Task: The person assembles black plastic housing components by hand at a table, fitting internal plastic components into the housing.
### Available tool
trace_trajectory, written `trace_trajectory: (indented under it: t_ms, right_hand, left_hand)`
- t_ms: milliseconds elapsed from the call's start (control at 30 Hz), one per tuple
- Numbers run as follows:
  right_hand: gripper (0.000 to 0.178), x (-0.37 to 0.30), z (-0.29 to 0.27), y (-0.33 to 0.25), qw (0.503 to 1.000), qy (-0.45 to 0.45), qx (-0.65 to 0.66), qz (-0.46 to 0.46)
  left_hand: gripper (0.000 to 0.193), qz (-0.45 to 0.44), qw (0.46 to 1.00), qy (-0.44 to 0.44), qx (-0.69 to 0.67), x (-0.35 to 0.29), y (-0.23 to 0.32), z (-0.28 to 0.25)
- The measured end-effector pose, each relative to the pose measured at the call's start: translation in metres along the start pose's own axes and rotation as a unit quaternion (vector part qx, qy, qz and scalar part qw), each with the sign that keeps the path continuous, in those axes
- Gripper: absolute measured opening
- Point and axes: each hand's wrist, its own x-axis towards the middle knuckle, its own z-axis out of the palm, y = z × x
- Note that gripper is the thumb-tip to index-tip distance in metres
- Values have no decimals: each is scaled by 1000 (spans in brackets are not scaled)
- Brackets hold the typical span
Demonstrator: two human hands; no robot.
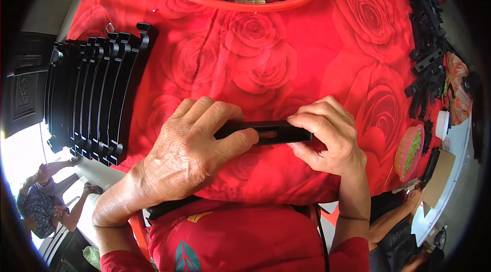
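A black, oblong plastic part [279, 134] with a slot in its near face is held level between my two hands, just above the red cloth. My left hand [197, 139] wraps its left end, with the thumb pressed along the near side and the fingers over the far side. At the other end, my right hand [330, 136] pinches the part between thumb and fingers. The left end of the part is hidden under my left hand. What lies inside the slot is too small to make out.
The table wears a red rose-patterned cloth [204, 62]. Long black plastic strips [102, 93] lie side by side at left. A red basin [215, 2] of small black and yellow pieces stands at the far side. Black parts [427, 42] and a pink basket [401, 154] line the right; people sit both sides.
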Motion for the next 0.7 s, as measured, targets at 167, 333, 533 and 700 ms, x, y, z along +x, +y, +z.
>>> trace_trajectory:
  t_ms: [167, 333, 533, 700]
  right_hand:
    - [57, -2, 3, 1, 1000, 3, 5, -2]
    - [57, -2, 4, 3, 1000, 1, 16, 3]
    - [57, -3, 5, 4, 1000, -3, 31, -1]
    - [54, -2, 6, 4, 1000, -1, 22, 0]
  left_hand:
    - [37, 2, 999, -36, -34, 9, 4, -6]
    - [32, 36, 998, -30, -40, 16, -2, 7]
    - [30, 31, 997, -48, -43, 18, -1, 6]
    - [31, 30, 998, -46, -42, 20, 0, 5]
